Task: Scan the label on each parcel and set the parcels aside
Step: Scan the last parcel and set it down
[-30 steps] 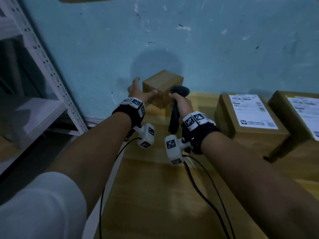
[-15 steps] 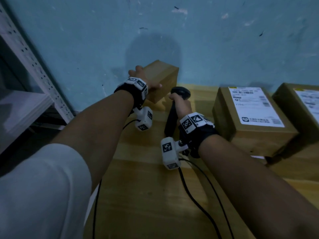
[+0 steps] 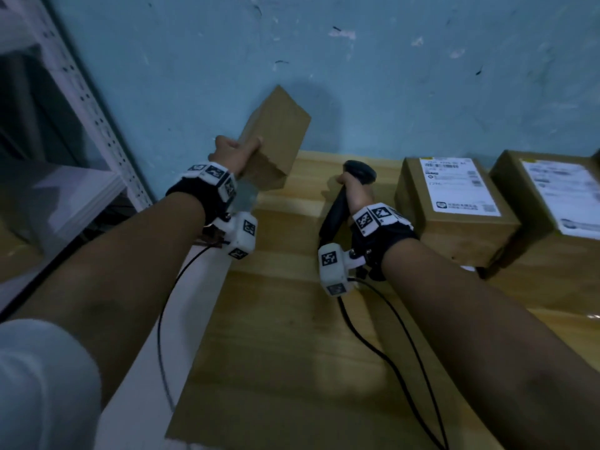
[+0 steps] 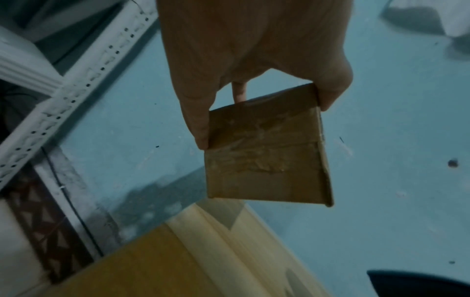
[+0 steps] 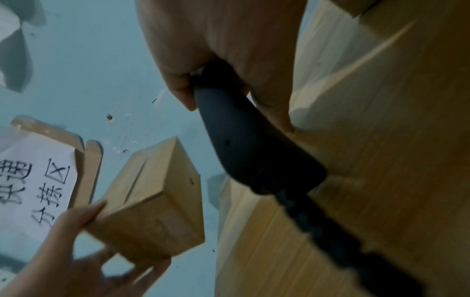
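While gripping a small box between thumb and fingers, left hand holding it tilted in the air, clear of the wooden table and just past that table's far left corner. Fingers clamping the box from opposite sides in the left wrist view, tape running across the brown face turned toward that camera, no label showing on it. Right hand wrapping fully round the handle of a black scanner, fingers curled tight about it, scanner head pointing away from the person, above the table's far edge. Scanner cord trailing down from the handle over the table. Hanging to the left of the scanner, the small box staying apart from it, near the blue wall behind the table.

Sitting on the table to the right of the scanner, a bigger parcel with a white label on top, close to the right hand but not touching it. Lying beside that one, further right along the table's far edge, another labelled parcel, partly cut off by the picture edge. Standing left of the table, a white metal shelf rack with punched holes. Leaning beyond the small box in the right wrist view, a cardboard sign with handwritten characters, away from the table.
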`<state>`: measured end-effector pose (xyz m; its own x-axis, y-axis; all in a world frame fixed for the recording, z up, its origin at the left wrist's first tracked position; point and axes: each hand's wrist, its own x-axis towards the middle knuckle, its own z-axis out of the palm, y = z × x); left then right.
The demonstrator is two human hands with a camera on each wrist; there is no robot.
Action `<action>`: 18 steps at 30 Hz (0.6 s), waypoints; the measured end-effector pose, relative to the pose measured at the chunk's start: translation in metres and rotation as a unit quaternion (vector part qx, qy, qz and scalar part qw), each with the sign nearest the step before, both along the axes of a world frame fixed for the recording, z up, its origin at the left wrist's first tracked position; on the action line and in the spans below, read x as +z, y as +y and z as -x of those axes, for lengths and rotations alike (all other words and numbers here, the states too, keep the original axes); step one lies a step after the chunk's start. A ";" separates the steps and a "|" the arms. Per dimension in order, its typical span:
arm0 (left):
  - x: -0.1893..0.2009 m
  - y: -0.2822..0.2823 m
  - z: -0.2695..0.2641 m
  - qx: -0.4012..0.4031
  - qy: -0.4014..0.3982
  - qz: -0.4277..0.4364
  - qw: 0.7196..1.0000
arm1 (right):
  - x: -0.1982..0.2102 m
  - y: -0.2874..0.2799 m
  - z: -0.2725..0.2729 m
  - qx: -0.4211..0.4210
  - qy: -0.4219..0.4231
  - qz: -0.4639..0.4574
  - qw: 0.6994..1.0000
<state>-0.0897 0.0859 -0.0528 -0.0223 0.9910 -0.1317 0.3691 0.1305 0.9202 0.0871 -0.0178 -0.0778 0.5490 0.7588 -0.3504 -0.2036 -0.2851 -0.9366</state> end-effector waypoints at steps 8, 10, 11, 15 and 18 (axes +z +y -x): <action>0.022 -0.085 0.014 -0.080 -0.313 0.160 0.933 | 0.024 -0.040 0.021 0.051 0.031 -0.045 0.997; 0.018 -0.100 0.014 -0.101 -0.376 0.187 0.902 | 0.039 -0.057 0.028 0.060 0.046 -0.061 0.995; 0.016 -0.109 0.015 -0.108 -0.407 0.193 0.887 | 0.045 -0.065 0.029 0.056 0.053 -0.068 0.995; -0.001 -0.138 0.019 -0.118 -0.446 0.212 0.861 | 0.053 -0.095 0.034 0.058 0.102 -0.102 0.988; -0.008 -0.151 0.020 -0.102 -0.412 0.184 0.887 | 0.053 -0.113 0.032 0.061 0.101 -0.117 0.986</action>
